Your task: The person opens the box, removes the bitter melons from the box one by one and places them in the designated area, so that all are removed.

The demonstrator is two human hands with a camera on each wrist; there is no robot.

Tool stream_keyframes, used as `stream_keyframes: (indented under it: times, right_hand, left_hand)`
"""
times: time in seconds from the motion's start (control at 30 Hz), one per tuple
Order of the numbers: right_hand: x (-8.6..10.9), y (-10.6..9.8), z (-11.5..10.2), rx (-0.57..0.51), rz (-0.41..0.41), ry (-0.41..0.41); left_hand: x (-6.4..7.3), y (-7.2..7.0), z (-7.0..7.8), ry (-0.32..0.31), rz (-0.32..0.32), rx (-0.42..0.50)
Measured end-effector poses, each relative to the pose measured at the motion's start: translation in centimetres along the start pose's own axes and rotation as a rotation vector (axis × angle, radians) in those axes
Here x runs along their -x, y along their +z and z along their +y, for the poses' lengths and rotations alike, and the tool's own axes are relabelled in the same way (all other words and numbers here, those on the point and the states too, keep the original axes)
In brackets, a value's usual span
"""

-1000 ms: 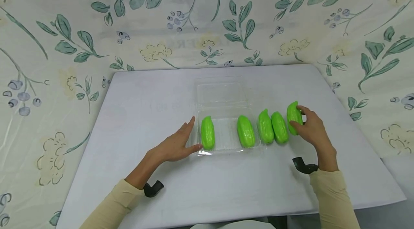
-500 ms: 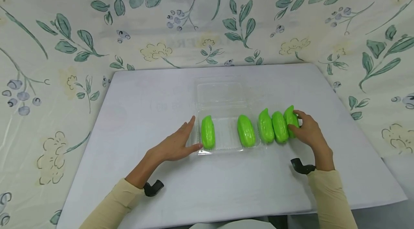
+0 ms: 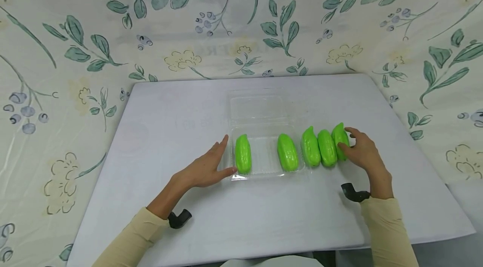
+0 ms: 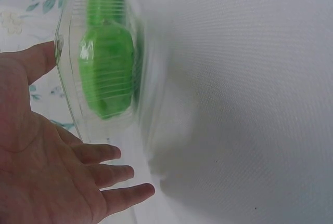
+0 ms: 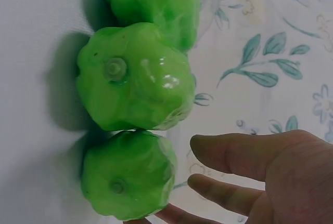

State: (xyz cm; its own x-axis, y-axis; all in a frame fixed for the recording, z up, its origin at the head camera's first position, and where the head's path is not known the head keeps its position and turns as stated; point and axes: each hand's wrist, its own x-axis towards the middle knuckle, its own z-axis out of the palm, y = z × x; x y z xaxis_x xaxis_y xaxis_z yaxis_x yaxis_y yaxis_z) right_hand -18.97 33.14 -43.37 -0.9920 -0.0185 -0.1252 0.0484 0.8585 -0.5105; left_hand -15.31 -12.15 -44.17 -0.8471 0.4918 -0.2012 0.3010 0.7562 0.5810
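A clear plastic clamshell box lies opened on the table, with one glossy green bitter melon at its left side and another bitter melon at its right. My left hand is beside the box's left edge, fingers straight, thumb touching the rim. Right of the box, a bitter melon, a middle bitter melon and the rightmost bitter melon stand side by side. Around the rightmost one is my right hand; in the right wrist view its thumb is apart from the melon, while some fingertips are hidden behind it.
The box's transparent lid lies folded back behind its tray. A white-covered table bears everything, with a floral cloth behind it. A black curved piece is at each wrist, such as the left wrist piece.
My right hand has moved the rightmost bitter melon leftward beside the middle one, then shifted slightly right, loosening from it. My left hand and the box have stayed in place.
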Motion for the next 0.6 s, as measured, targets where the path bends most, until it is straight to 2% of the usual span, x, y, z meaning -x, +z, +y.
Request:
stream_keyframes:
  times: [0.23,0.43,0.6]
  right_hand:
    - [0.1,-0.5,-0.6,0.007,0.031,-0.017]
    - [0.4,-0.7,-2.7,-0.007,0.06,-0.061]
    - [0.8,-0.8,-4.7,-0.026,0.068,-0.128]
  left_hand:
    - [0.0,0.0,-0.1,-0.005,-0.002,0.006]
    - [0.0,0.1,-0.2,-0.007,-0.003,0.001]
    - [0.0,0.1,-0.2,-0.017,-0.004,-0.012]
